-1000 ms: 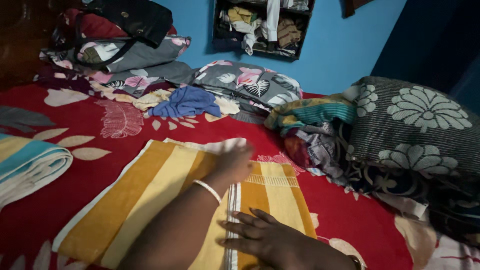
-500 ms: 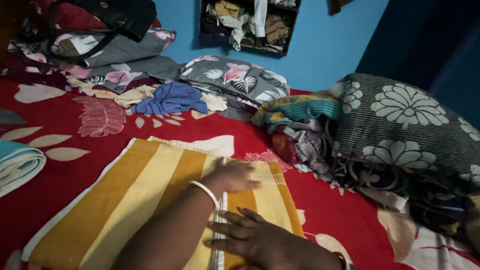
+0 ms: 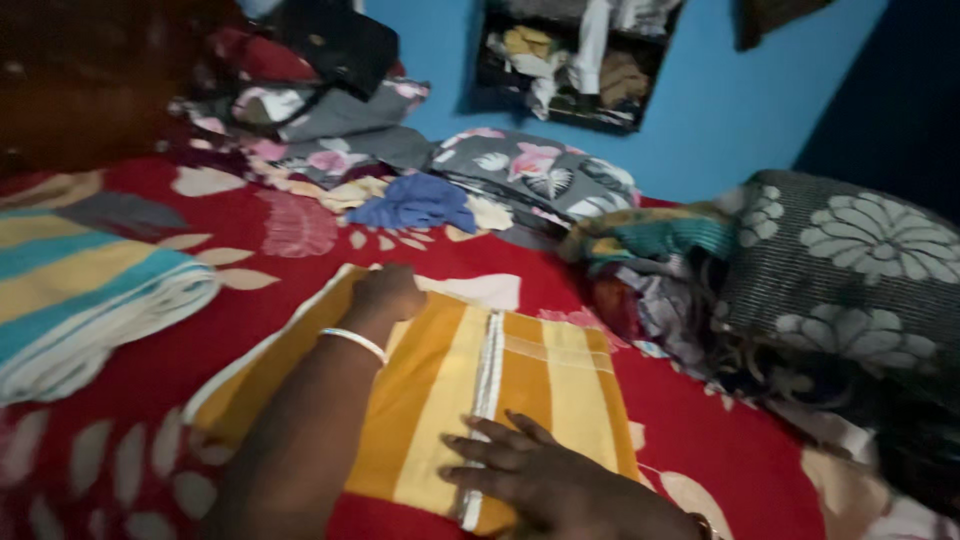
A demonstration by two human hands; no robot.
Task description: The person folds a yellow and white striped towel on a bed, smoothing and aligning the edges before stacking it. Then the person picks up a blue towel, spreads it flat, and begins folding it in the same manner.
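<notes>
One orange and yellow striped towel (image 3: pixel 450 390) was spread flat on the bed (image 3: pixel 290 235), which was covered by a red sheet with pale leaf shapes. Two hands were laid on the towel. The left hand (image 3: pixel 385 295) was pressed down at the towel's far left corner, fingers curled under and closed, though whether cloth was pinched in them could not be told; one white bangle (image 3: pixel 352 342) was worn at its wrist. The right hand (image 3: pixel 535 470) was set flat at the towel's near edge, fingers (image 3: pixel 478 440) spread open and resting across the white fringed band (image 3: pixel 485 400) down the towel's middle, with nothing gripped.

To the left of the towel, one folded cloth (image 3: pixel 85 300) striped in teal, yellow and white was seen. Beyond the towel, one blue garment (image 3: pixel 415 205) was lying loose, and behind it one grey flowered pillow (image 3: pixel 530 175) and a heap of mixed clothes (image 3: pixel 300 110). To the right of the towel, one dark pillow (image 3: pixel 850 260) with large white flowers was propped over crumpled cloth (image 3: pixel 650 260). On the blue wall (image 3: pixel 720 110) beyond the towel, one dark shelf (image 3: pixel 575 60) stuffed with clothes was hung. No packages, labels or signs could be made out.
</notes>
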